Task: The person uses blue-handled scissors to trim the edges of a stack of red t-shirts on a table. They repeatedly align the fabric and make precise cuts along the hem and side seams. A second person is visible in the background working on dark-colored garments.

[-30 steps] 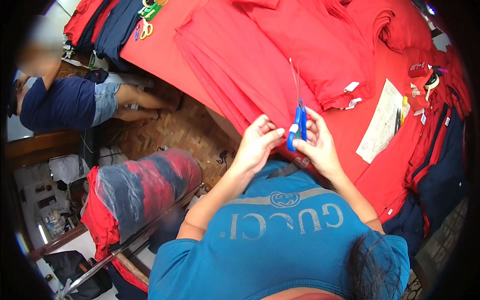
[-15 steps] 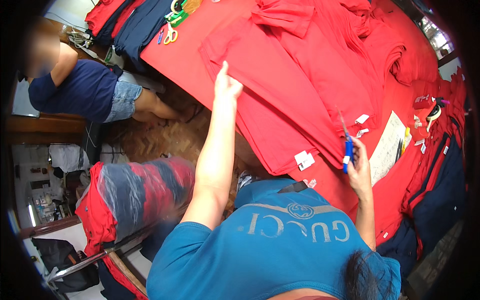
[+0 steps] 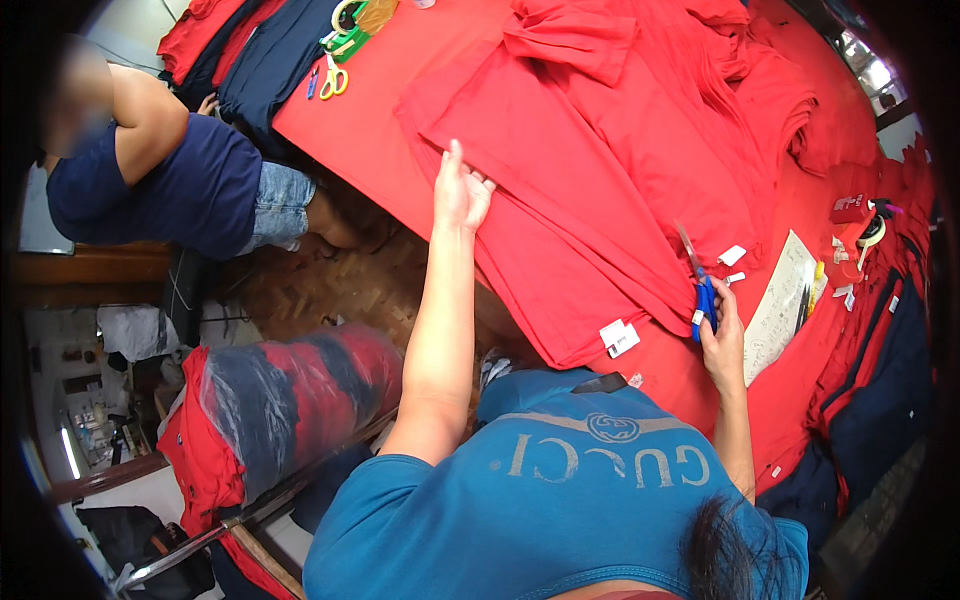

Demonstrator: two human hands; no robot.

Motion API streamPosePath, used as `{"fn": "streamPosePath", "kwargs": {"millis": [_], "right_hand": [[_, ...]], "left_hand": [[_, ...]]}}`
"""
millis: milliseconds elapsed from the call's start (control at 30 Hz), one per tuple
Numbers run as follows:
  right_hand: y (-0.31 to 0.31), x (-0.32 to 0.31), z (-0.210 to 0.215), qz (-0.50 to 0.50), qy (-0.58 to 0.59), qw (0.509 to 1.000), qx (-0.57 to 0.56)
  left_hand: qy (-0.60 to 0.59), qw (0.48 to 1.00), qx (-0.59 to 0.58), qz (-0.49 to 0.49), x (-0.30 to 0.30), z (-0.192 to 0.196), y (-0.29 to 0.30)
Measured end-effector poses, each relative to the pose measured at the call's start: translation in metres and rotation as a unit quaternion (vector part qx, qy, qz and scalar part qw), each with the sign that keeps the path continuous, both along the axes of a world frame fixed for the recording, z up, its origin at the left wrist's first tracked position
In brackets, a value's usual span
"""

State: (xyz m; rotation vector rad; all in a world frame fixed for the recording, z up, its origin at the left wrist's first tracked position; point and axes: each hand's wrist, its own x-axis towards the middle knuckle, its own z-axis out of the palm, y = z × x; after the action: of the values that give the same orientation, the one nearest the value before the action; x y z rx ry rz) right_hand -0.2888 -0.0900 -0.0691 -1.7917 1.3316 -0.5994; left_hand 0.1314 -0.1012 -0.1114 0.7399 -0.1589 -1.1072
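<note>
A long red folded garment (image 3: 530, 230) lies on the red-covered table, with a white label (image 3: 619, 338) at its near end. My left hand (image 3: 463, 195) is at the garment's left edge, its fingers apart and loosely bent. No cloth shows gripped in it. My right hand (image 3: 723, 335) is closed around the blue handles of a pair of scissors (image 3: 704, 298), whose blades point away from me over the red cloth. Beside the blades, more white tags (image 3: 733, 256) stick out from the neighbouring red garments (image 3: 680, 150).
Yellow-handled scissors (image 3: 334, 83) and a green tape dispenser (image 3: 345, 43) lie at the far left. A written paper sheet (image 3: 780, 305) and a red tape dispenser (image 3: 857, 228) are at right. A person in navy (image 3: 170, 185) stands left, behind a plastic-wrapped clothing bundle (image 3: 300, 395).
My left hand has turned and its fingers have loosened, staying near the garment's edge. The scissors have shifted slightly right in my right hand. The person at left has moved an arm.
</note>
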Motion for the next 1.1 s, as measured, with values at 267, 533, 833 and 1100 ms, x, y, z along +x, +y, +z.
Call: {"fn": "streamPosePath", "kwargs": {"millis": [267, 533, 833, 1100], "right_hand": [[0.000, -0.004, -0.004, -0.055, -0.159, 0.985, 0.036], [-0.035, -0.083, 0.012, -0.255, 0.238, 0.933, -0.085], [-0.059, -0.120, 0.030, -0.161, 0.294, 0.941, -0.048], [-0.173, -0.244, 0.029, -0.452, 0.168, 0.819, -0.312]], "left_hand": [[-0.243, 0.966, 0.080, -0.028, -0.020, 0.008, -0.004], [-0.182, 0.983, 0.031, -0.026, -0.021, 0.008, -0.003], [-0.200, 0.976, -0.072, -0.037, -0.025, 0.005, 0.001], [-0.065, 0.994, 0.041, -0.084, -0.021, -0.001, 0.002]]}}
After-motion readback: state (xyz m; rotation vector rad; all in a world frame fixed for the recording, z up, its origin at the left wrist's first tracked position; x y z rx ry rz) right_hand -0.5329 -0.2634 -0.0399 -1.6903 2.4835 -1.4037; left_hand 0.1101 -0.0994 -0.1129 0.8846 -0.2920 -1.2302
